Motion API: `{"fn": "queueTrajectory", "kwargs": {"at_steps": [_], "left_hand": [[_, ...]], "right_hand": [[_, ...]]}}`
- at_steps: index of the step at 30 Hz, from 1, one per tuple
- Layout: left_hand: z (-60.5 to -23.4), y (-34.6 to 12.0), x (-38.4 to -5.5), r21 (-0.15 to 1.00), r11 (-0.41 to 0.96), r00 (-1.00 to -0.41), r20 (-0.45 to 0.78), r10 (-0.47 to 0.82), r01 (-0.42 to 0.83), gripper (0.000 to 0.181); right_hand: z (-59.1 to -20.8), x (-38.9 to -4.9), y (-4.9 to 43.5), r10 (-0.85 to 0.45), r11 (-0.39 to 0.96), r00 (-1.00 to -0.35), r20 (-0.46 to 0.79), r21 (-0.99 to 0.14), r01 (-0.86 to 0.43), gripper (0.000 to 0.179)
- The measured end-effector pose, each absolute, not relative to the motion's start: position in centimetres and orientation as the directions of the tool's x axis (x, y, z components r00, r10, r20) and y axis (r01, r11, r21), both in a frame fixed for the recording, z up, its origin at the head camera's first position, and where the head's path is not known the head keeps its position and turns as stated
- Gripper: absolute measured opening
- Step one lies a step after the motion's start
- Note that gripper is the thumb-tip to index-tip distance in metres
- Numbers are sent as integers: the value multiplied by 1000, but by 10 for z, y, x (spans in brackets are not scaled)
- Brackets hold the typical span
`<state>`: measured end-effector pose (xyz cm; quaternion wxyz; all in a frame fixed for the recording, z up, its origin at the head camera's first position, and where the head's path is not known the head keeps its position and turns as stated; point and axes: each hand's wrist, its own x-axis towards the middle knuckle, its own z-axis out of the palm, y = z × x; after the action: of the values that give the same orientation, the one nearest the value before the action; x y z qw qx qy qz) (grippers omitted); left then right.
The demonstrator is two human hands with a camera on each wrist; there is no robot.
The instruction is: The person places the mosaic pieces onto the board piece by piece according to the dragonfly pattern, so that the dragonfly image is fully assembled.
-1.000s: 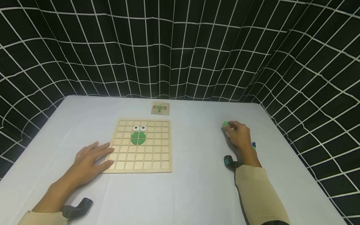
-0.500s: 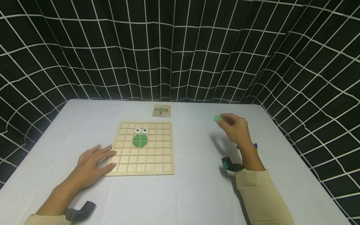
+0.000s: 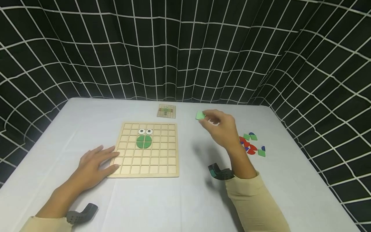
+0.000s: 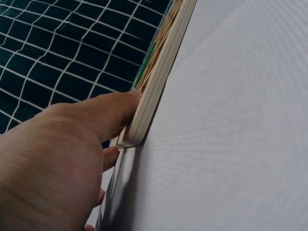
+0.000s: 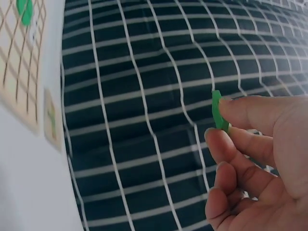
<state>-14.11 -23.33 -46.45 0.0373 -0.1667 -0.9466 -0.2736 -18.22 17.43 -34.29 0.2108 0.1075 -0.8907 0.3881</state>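
Left hand (image 3: 91, 169) rested on the wooden board (image 3: 162, 160); a green tile (image 3: 200, 115) was up in the right hand (image 3: 221, 130)!
Over at left, the fingers were spread, index finger and thumb touching the board's edge; on its grid two eye discs (image 3: 141, 131) sat just above four green quarter pieces (image 3: 140, 144); a picture card (image 3: 166, 111) lay just beyond; then the tile, pinched by thumb and fingers, above the tabletop (image 3: 145, 203); farthest right lay loose red, blue and green pieces (image 3: 252, 149).
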Motion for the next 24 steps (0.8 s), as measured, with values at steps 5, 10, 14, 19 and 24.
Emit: {"fn": "queueTrajectory", "kwargs": {"at_steps": [5,10,14,19,24], "left_hand": [[-463,-233,-142,511,794,-944,150,295,329,48],[-464,-234,-142,511,795,-945,151,291,326,48],[-465,-235,-142,508,796,-944,155,292,330,48],[-464,-235,-143,514,783,-937,172,304,349,46],[-462,-234,-142,520,782,-939,159,306,343,46]], "right_hand": [[-345,-184,142,-72,654,-889,452,-652,-384,26],[-350,-189,110,-125,615,-890,439,-669,-416,24],[-356,-193,85,-160,611,-906,391,-682,-402,26],[-364,-199,57,-197,616,-934,298,-703,-354,29],[-375,-207,31,-228,634,-951,208,-710,-307,30]]}}
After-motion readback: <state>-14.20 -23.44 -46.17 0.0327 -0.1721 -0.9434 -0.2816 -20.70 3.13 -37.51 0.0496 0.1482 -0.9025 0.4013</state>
